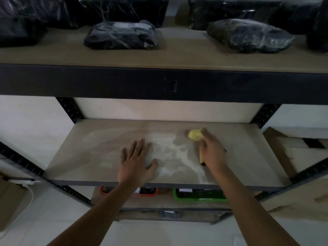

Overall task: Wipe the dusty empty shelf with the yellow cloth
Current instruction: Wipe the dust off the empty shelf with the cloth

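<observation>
The shelf (99, 148) is a flat tan board set in a dark metal frame, viewed from above and in front. Its surface carries a pale, powdery dust patch (170, 155) that runs from the centre toward the front edge, with fainter smears to the left.

The yellow cloth (194, 135) is bunched into a small lump and lies on the board right of centre, toward the back, touching the far side of the dust patch. A narrow strip of the same yellow shows below the palm of the right hand (212, 150). The right hand covers the cloth from the near side, fingers curled over it; the hand is blurred, so the exact grip cannot be told.

The left hand (137, 163) lies flat on the board near the front edge, fingers spread and palm down, at the left border of the dust patch. It holds nothing.

On the level above sit black plastic-wrapped packages (121, 35). Below the board, a green bin (198, 195) and an orange bin (147, 192) are partly visible.
</observation>
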